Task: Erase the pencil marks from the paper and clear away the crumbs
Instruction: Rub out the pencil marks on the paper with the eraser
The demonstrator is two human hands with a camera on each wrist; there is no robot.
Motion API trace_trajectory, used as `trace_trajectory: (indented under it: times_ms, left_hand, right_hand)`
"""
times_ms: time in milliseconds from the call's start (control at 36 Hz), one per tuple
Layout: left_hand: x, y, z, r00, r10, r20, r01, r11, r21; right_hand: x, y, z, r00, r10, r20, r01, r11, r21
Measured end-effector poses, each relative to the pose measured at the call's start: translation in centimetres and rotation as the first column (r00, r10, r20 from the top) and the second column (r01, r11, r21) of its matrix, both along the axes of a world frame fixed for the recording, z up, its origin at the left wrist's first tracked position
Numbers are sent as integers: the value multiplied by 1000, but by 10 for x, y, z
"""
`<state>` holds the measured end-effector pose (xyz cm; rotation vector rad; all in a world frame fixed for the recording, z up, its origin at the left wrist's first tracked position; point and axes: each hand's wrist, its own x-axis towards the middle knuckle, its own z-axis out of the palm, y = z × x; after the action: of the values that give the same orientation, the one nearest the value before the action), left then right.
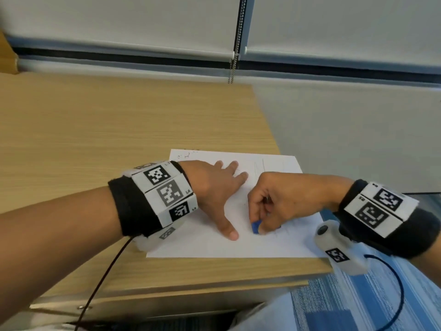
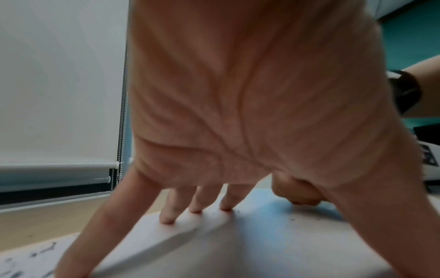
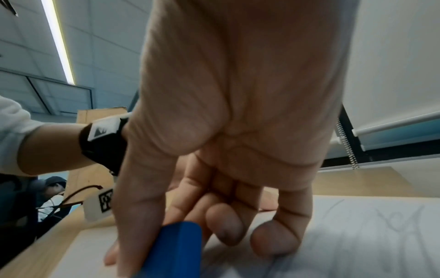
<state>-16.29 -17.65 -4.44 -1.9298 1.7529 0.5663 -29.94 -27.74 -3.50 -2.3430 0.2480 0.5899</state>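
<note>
From my remote seat the wooden desk (image 1: 95, 130) fills the head view from 9 o'clock across to the centre, its right edge dropping off to blue patterned carpet (image 1: 358, 304) at 5 o'clock. Behind it, at 12 o'clock, hang white roller blinds (image 1: 119, 20) with a bead chain (image 1: 235, 56) between them.

The white paper (image 1: 202, 244) lies at the desk's near right corner, and both forearms hide much of it. My left hand (image 1: 214, 187) lies flat on the sheet, fingers straight and splayed, thumb pointing to 5 o'clock; the left wrist view shows the fingertips (image 2: 167, 219) pressing on the page.

My right hand (image 1: 281, 201), at 3 o'clock of the left, is curled, thumb and fingers pinching a blue eraser (image 1: 255, 227) down onto the paper just beside the left thumb. Most of the eraser is covered by the fingers.

Faint pencil marks (image 3: 390, 222) show in the right wrist view; in the head view they are barely legible. Dark crumbs (image 2: 291, 219) dot the sheet, blurred, with more specks (image 1: 185, 154) at its far left corner.
</note>
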Motion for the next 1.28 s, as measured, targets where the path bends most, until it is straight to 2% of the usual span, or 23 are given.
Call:
trace_trajectory:
  times_ms: [56,139,194,278,333,500,667,806,861,944,1000,1055,1111,1167,1222,1278]
  left_hand:
    - [-1,0,-1,1000,-7,5,7,1000,3]
    - [-1,-1,-1,1000,1,18,-1,1000,6]
    - [1,-2,-2,1000,5,27,-5,1000,3]
    - [2,-1,-2,999,-7,34,7,1000,-2]
    - [2,0,-3,999,-8,31,8,1000,-6]
    - [2,0,-2,1000,14,25,-14,1000,13]
    - [1,-1,-2,999,18,29,-18,1000,7]
    - [1,-2,-3,999,11,49,-12,1000,9]
    - [1,-1,-4,999,8,48,-8,1000,2]
    - [1,0,-3,999,3,43,-3,1000,1]
    - [0,0,-3,999,0,47,0,1000,8]
    - [-1,-1,-2,999,4,51,-4,1000,13]
    - [0,-1,-2,998,7,60,-9,1000,19]
    - [0,0,-1,998,11,62,-13,1000,20]
    - [1,0,-1,998,18,58,-20,1000,21]
    - [1,0,-2,998,22,54,-23,999,24]
  right_hand:
    - [2,0,2,1000,9,3,-9,1000,-9]
    - [7,-5,-1,985,-96,141,104,993,-47]
    - [5,-2,-5,976,-122,182,133,990,-52]
    - [0,9,-8,994,-21,103,23,1000,-20]
    - [4,10,-4,996,41,73,-37,997,-62]
    - [21,-9,-1,983,-16,182,68,957,-281]
    - [9,13,0,992,111,62,-95,971,-220]
    - [20,-8,-2,985,-2,170,65,929,-364]
    - [15,-4,-5,988,-8,156,60,941,-334]
    - [3,18,-7,994,91,67,-75,974,-213]
    - [2,24,-6,990,132,49,-121,975,-185]
    - [8,12,-5,991,101,91,-72,958,-278]
    - [15,-6,-3,989,8,146,46,930,-365]
    - [16,-16,-2,985,-47,164,108,915,-388]
    - [11,-10,0,993,-17,116,57,934,-352]
    - [4,2,1,998,53,30,-44,967,-252]
